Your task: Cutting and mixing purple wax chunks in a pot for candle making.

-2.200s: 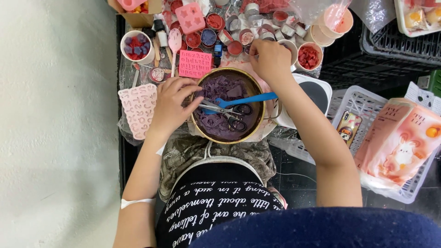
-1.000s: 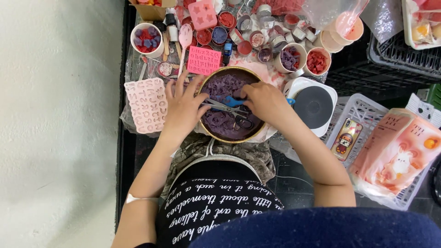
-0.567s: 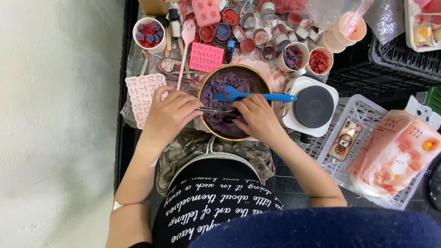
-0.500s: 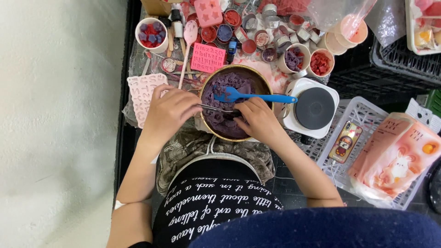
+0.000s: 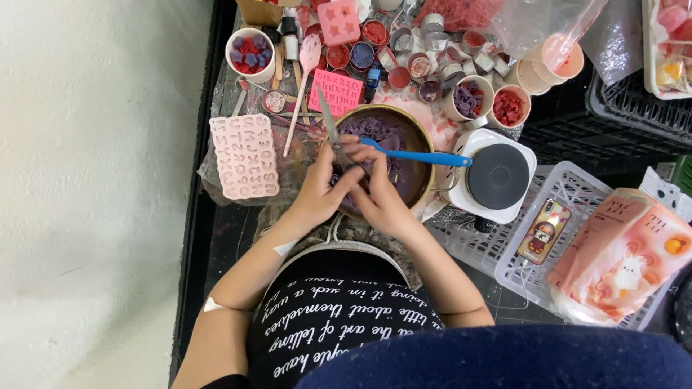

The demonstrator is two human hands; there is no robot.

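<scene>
The bowl (image 5: 404,137) is set in the middle, with the spatula (image 5: 422,155) laid across it. The letter mould (image 5: 245,155) is placed to its left and the hotplate (image 5: 499,175) to its right. Small cups (image 5: 476,97) are ranged behind the bowl, and the phone (image 5: 544,230) is laid in the basket (image 5: 577,180) beyond the hotplate.

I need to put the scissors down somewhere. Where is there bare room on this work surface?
Little is free: a dark strip below the pink letter mould, left of the left hand, and the round hot plate top. Above the bowl, cups and moulds crowd together; the white basket holds a phone.
</scene>
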